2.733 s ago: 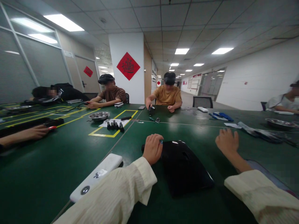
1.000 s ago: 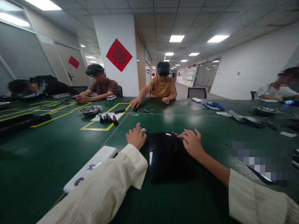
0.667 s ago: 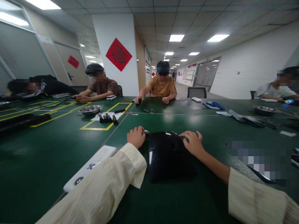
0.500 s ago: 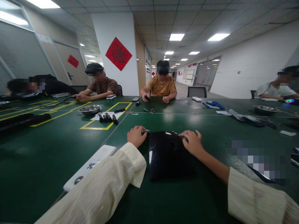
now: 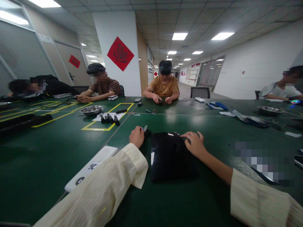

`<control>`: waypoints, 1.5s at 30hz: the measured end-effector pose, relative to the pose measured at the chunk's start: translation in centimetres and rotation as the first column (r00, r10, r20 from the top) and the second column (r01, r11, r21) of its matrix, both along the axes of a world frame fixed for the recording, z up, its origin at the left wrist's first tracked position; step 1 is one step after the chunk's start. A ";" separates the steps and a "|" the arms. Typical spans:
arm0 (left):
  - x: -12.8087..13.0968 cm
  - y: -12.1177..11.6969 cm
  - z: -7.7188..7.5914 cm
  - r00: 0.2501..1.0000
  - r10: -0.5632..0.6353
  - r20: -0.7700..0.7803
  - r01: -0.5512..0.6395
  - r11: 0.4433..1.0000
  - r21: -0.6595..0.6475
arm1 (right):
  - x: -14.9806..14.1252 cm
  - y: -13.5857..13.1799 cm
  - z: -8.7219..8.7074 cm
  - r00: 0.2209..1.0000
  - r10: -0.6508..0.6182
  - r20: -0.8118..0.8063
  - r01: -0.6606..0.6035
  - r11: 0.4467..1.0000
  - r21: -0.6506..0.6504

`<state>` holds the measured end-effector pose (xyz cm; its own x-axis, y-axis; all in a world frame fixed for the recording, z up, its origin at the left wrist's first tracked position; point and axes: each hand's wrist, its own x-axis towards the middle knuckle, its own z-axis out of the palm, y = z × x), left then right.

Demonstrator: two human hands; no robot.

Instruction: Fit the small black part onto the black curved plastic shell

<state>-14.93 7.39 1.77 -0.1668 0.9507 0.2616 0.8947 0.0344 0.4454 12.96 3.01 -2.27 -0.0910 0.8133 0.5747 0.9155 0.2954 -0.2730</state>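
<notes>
Basically, green tbl (image 5: pixel 144 205) (yellow-lined) w/ blk panel (image 5: pixel 169 160), wht pillar (image 5: pixel 129 82) beyond.

Office space with a green worktable (image 5: pixel 35 160) at six o'clock: gridded ceiling (image 5: pixel 149 17) at twelve, glazed partition (image 5: pixel 17 52) at ten, glass doors (image 5: pixel 210 75) at two.

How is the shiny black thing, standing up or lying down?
Lying down: the shiny black thing rests on the green table, broad face up, right hand at its edge.
</notes>
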 end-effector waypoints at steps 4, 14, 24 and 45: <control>-0.2 0.5 -0.4 1.000 -0.012 0.025 0.012 1.000 0.015 | -0.1 -0.1 0.0 1.000 0.001 -0.007 -0.001 1.000 0.002; -0.3 0.3 -0.3 0.995 -0.091 -0.044 0.090 0.996 -0.023 | 0.0 -0.1 0.2 1.000 0.023 -0.004 -0.023 0.999 -0.034; 0.0 -0.6 -0.2 0.988 -0.064 -0.144 0.066 0.998 0.009 | 0.0 -0.1 0.2 0.999 0.033 -0.016 -0.034 0.999 -0.040; 0.9 -0.5 -0.3 0.961 -0.164 0.222 0.075 0.929 0.362 | 0.1 0.0 0.1 0.999 0.041 -0.020 -0.042 0.998 -0.045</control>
